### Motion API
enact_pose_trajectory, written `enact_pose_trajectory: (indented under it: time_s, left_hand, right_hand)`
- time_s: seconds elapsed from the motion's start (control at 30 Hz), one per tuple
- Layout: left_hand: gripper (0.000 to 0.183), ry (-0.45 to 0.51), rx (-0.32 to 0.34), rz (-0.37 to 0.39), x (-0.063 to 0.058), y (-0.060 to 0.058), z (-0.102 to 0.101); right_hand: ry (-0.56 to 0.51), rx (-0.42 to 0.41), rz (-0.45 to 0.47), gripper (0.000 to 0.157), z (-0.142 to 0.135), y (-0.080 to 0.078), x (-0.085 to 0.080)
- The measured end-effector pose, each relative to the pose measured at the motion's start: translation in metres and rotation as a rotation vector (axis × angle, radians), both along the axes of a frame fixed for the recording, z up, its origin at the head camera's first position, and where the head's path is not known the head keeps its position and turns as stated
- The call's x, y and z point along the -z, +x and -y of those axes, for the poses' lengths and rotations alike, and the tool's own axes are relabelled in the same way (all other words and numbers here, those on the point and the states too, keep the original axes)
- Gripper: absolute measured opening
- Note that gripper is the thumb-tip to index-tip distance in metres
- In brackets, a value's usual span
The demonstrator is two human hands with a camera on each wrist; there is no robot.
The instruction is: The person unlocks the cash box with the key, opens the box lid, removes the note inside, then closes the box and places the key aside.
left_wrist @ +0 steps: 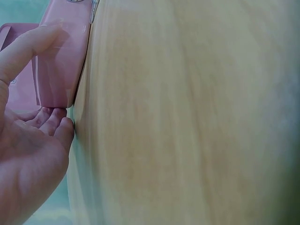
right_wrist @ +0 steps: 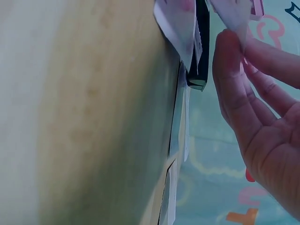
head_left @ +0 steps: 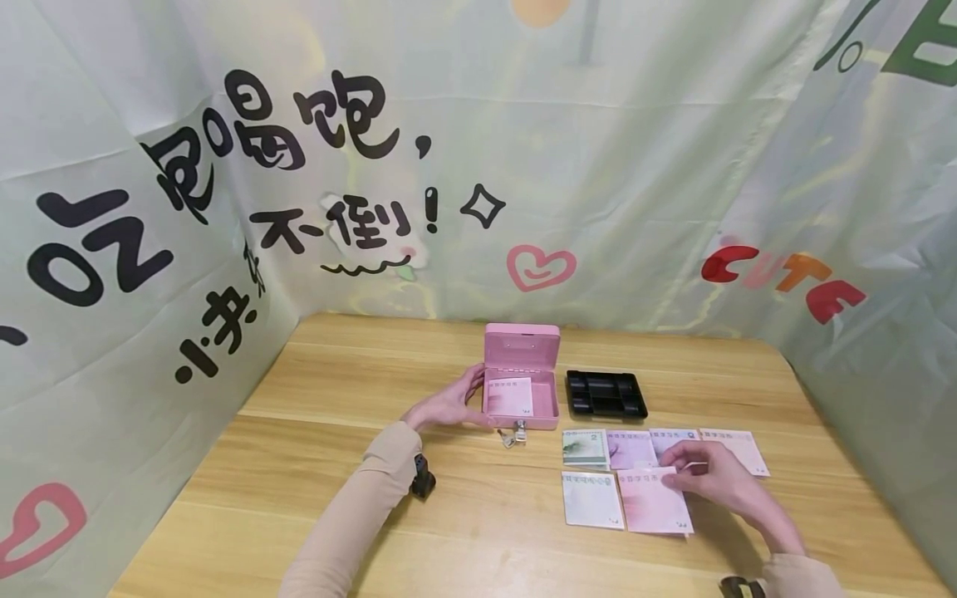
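A pink cash box (head_left: 521, 399) stands with its lid up, and a pink banknote (head_left: 511, 397) lies inside it. My left hand (head_left: 447, 405) holds the box's left front corner; in the left wrist view its thumb (left_wrist: 40, 41) lies on the front wall and its fingers touch the side. Keys (head_left: 507, 438) hang from the lock (head_left: 521, 430) at the front. Over on the right, my right hand (head_left: 719, 482) pinches a pink banknote (head_left: 652, 502) by its upper right corner between thumb and fingers. The right wrist view shows this banknote (right_wrist: 233, 16) lifted at that corner.
A black compartment tray (head_left: 607, 394) sits right of the box. In front lie a green note (head_left: 585, 448), a purple note (head_left: 630, 449), a bluish note (head_left: 673, 437) and a pink one (head_left: 740, 453) in a row. A pale note (head_left: 592, 500) lies nearer. Printed curtains surround the wooden table (head_left: 478, 515).
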State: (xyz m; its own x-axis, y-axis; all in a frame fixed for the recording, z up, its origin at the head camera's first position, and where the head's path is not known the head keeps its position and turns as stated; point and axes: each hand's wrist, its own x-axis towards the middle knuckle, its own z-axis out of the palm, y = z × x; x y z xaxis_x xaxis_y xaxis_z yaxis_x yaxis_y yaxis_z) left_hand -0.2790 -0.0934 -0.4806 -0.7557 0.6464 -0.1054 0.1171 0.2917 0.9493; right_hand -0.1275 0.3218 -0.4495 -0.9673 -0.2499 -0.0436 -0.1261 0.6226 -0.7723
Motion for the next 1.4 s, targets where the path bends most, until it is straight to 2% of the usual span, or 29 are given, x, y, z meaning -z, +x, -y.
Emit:
enact_pose_trajectory:
  time_s: [0.27,0.57,0.73,0.87,1.07,1.2,1.27,1.4]
  left_hand:
    - [0.117,-0.007,-0.011,0.005,0.001,0.0,0.0]
    - [0.116,-0.004,-0.003,0.0,0.001,-0.001,0.0]
    - [0.115,0.004,0.003,-0.002,0.001,0.0,0.0]
    - [0.115,0.001,0.0,0.004,0.0,0.0,0.0]
    - [0.114,-0.012,0.006,-0.011,-0.001,0.0,-0.001]
    - [0.113,-0.021,0.01,-0.032,-0.001,0.0,0.0]
    - [0.113,-0.018,0.009,-0.031,0.0,0.0,0.0]
    - [0.114,-0.009,0.005,-0.011,0.002,0.0,0.0]
  right_hand:
    - [0.076,0.015,-0.061,0.017,0.001,-0.002,0.002]
    - [0.111,0.085,-0.122,0.021,-0.001,0.0,0.001]
    - [0.155,0.127,-0.204,0.018,-0.001,0.0,-0.007]
    - [0.148,0.129,-0.26,0.018,0.007,-0.005,-0.022]
    - [0.154,0.05,-0.276,0.02,0.029,-0.025,-0.053]
    - [0.094,-0.032,-0.259,0.02,0.048,-0.045,-0.071]
    - [0.046,-0.07,-0.252,0.021,0.059,-0.056,-0.078]
    - [0.019,-0.138,-0.264,0.019,0.08,-0.08,-0.084]
